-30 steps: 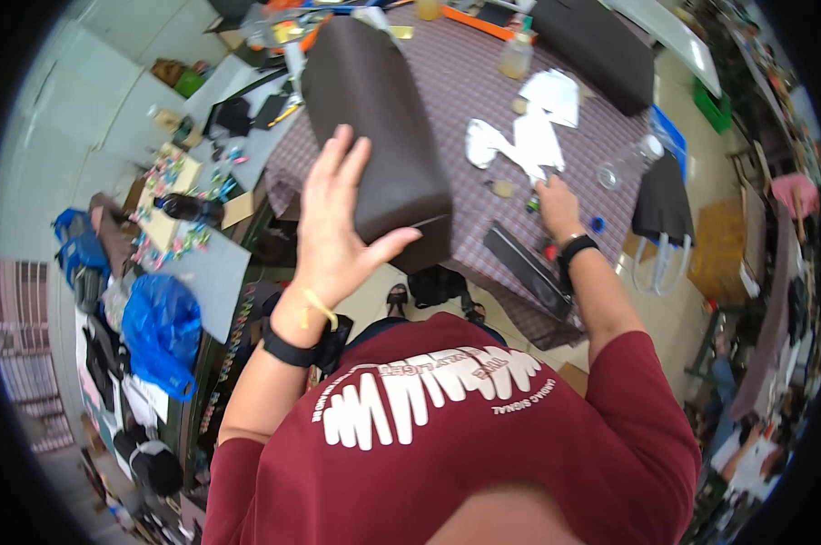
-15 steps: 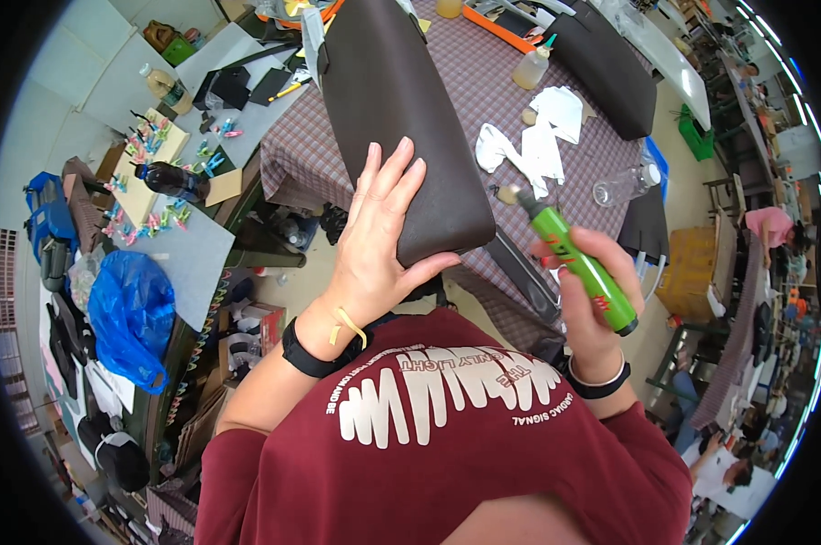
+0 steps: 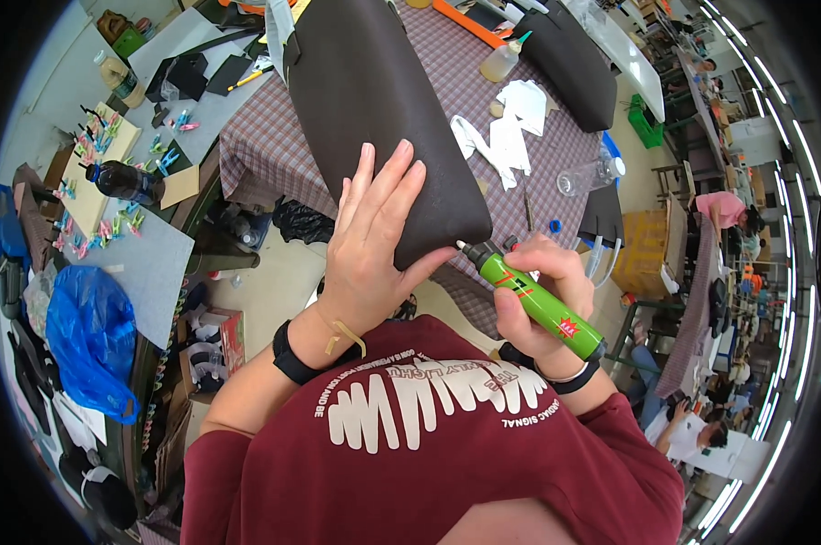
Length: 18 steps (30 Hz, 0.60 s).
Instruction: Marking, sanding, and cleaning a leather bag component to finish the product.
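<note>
A dark brown leather bag [image 3: 374,109] stretches from the top of the view toward me, its rounded near end over the table edge. My left hand [image 3: 365,227] lies flat on that end, fingers spread and thumb along the lower edge. In my closed right hand [image 3: 565,277] is a green pen-shaped tool [image 3: 530,300] with a black neck and a pale pointed tip. The tip is right at the bag's near right corner, close to my left thumb. Whether it touches the leather I cannot tell.
White cloth pieces [image 3: 510,150], a glue bottle [image 3: 503,60], a clear plastic bottle [image 3: 590,176] and another dark bag [image 3: 567,68] occupy the checked tablecloth [image 3: 256,127]. On the left side table are a dark bottle [image 3: 124,181], coloured clips [image 3: 84,241] and a blue plastic bag [image 3: 88,331].
My right hand has brought the green tool left and down, so its tip is now at the bag's corner. My left hand stays on the bag. The whole view has shifted slightly.
</note>
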Tool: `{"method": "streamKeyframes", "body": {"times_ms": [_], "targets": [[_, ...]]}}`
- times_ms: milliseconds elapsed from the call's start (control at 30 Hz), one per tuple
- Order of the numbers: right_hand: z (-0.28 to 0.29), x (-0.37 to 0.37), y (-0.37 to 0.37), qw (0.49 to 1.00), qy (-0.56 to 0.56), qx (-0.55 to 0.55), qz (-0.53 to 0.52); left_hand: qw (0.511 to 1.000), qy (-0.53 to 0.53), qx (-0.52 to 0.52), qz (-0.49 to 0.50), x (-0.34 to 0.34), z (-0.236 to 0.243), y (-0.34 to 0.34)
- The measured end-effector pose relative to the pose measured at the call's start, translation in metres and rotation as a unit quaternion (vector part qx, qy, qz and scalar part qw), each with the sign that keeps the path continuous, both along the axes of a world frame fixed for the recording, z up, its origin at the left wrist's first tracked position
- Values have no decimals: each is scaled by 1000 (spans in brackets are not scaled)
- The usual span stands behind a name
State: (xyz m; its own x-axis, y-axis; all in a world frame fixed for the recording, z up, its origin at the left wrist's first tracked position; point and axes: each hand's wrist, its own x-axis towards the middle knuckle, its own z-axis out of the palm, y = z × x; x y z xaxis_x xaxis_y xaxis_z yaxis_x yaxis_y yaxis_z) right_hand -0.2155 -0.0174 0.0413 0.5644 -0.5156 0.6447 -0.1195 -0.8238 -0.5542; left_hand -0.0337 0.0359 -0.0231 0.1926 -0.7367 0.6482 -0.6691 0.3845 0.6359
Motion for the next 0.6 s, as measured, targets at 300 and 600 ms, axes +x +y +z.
{"method": "streamKeyframes", "body": {"times_ms": [300, 600], "targets": [[-3, 12, 8, 999, 8, -14, -52, 1000, -5, 0, -14, 1, 0, 5], [-3, 14, 13, 1000, 9, -12, -26, 1000, -12, -1, -16, 2, 1, 7]]}}
